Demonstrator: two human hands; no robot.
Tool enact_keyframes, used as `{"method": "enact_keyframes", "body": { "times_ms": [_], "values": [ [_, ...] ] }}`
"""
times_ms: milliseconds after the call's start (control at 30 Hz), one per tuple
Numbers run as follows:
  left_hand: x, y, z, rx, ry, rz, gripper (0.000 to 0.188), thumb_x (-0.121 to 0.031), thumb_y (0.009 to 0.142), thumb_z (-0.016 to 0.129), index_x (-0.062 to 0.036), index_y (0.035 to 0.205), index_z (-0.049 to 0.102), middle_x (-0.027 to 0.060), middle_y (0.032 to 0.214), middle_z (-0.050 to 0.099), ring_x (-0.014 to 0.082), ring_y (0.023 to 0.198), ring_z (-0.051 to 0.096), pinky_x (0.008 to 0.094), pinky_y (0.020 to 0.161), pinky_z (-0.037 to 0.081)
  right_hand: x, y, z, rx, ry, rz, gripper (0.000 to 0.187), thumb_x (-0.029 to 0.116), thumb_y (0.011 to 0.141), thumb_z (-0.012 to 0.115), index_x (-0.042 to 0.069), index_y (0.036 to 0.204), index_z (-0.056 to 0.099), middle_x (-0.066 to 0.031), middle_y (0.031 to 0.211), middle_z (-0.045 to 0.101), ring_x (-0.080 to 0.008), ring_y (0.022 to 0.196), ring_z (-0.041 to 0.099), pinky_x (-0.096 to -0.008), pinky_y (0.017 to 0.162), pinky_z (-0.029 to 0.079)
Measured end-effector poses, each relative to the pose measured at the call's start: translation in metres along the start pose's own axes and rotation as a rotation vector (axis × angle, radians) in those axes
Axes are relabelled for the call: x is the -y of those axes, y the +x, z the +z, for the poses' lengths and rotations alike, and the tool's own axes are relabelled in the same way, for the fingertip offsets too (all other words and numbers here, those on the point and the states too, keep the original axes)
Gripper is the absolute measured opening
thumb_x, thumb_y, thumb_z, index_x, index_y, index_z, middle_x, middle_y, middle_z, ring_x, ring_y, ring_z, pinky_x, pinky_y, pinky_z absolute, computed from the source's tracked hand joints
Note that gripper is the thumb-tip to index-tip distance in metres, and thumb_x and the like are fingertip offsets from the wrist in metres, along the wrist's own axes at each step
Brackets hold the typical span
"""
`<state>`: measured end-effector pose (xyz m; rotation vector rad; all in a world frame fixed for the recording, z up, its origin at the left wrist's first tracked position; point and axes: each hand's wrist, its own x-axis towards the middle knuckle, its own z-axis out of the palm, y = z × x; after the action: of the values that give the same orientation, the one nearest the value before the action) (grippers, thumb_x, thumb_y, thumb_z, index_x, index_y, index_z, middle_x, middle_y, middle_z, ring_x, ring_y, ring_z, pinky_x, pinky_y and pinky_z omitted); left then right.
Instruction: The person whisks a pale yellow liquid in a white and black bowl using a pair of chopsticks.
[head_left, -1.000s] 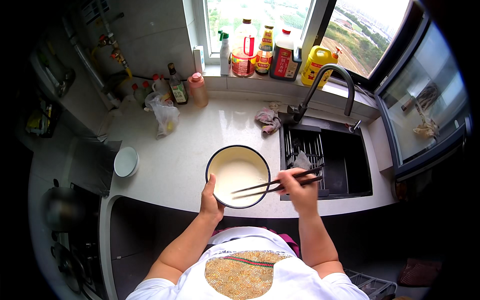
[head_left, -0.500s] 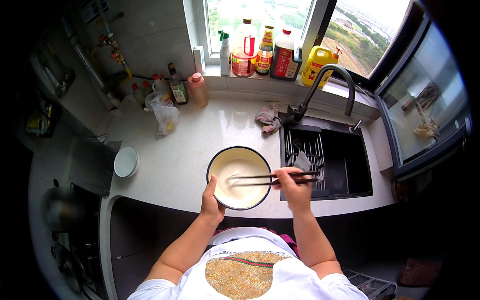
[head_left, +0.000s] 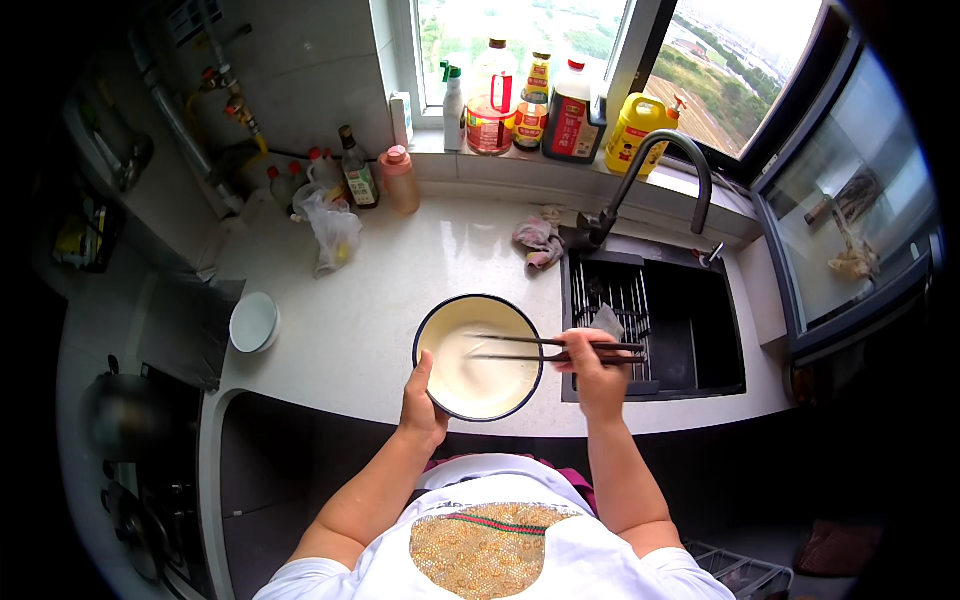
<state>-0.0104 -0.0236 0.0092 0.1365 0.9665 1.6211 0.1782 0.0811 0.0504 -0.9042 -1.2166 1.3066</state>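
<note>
A cream bowl with a dark blue rim (head_left: 533, 330) is at the counter's front edge, with a pale, creamy liquid (head_left: 490, 385) inside. My left hand (head_left: 424, 405) grips the bowl's near left side, thumb over the rim and the other fingers hidden beneath. Closed around a pair of dark chopsticks (head_left: 545, 349), my right hand (head_left: 594, 375) is just right of the bowl. The chopsticks point left across the rim, their paler tips in the liquid. My right fingers are slightly blurred.
Right of the bowl is a black sink (head_left: 690, 330) with a rack (head_left: 615, 290) and curved faucet (head_left: 690, 150). A crumpled cloth (head_left: 540, 242) lies behind. Leftward stand a white bowl (head_left: 254, 322), a plastic bag (head_left: 335, 232) and a pink-capped bottle (head_left: 400, 182). Several bottles line the windowsill.
My right hand has shifted slightly right and the chopsticks have moved with it, their tips now nearer the bowl's middle. My left hand and the bowl have hardly moved.
</note>
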Motion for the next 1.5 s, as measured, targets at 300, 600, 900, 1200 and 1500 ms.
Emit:
{"method": "enact_keyframes", "body": {
  "times_ms": [300,600,900,1200,1500],
  "values": [
    [-0.006,-0.004,0.003,-0.008,0.006,0.02,0.059,-0.047,0.091,0.049,-0.0033,0.129,0.043,0.0121,0.124,0.053,0.0234,0.115,0.052,0.0354,0.096,0.043,-0.007,0.015,-0.018,-0.184,-0.08,-0.044,0.018,0.015,0.085,0.068,-0.001,0.078,0.064,-0.0072,0.067,0.064,-0.0111,0.055,0.061,-0.0218,0.051,0.05],
    [-0.004,-0.002,0.008,0.014,-0.009,0.004,0.056,-0.046,0.091,0.049,-0.0036,0.129,0.044,0.0116,0.123,0.055,0.0234,0.116,0.051,0.0366,0.098,0.041,-0.014,0.001,0.006,0.076,0.096,0.013,0.016,0.015,0.088,0.064,-0.001,0.086,0.065,-0.0116,0.077,0.067,-0.0134,0.058,0.064,-0.0243,0.053,0.056],
    [-0.005,0.0,0.004,-0.049,-0.005,0.001,0.056,-0.045,0.092,0.049,-0.0029,0.129,0.043,0.0121,0.123,0.054,0.0233,0.114,0.053,0.0362,0.094,0.045,0.001,0.012,-0.021,-0.111,-0.139,-0.143,0.018,0.017,0.087,0.066,0.0,0.081,0.065,-0.0098,0.07,0.066,-0.0128,0.054,0.062,-0.0223,0.049,0.053],
    [-0.009,-0.001,0.015,-0.033,-0.025,-0.006,0.057,-0.045,0.092,0.049,-0.0032,0.129,0.043,0.0126,0.123,0.054,0.0241,0.115,0.053,0.037,0.094,0.045,-0.008,0.002,-0.008,0.06,-0.015,0.127,0.016,0.015,0.086,0.067,-0.001,0.082,0.064,-0.011,0.072,0.066,-0.0137,0.053,0.063,-0.0239,0.047,0.054],
    [-0.01,0.0,0.012,-0.057,0.002,-0.002,0.058,-0.046,0.091,0.049,-0.0034,0.129,0.043,0.012,0.123,0.054,0.0232,0.115,0.053,0.0365,0.094,0.045,0.019,0.017,-0.029,-0.05,-0.099,-0.062,0.015,0.013,0.085,0.068,0.0,0.08,0.065,-0.0088,0.07,0.066,-0.012,0.055,0.062,-0.0216,0.05,0.052]
  ]
}}
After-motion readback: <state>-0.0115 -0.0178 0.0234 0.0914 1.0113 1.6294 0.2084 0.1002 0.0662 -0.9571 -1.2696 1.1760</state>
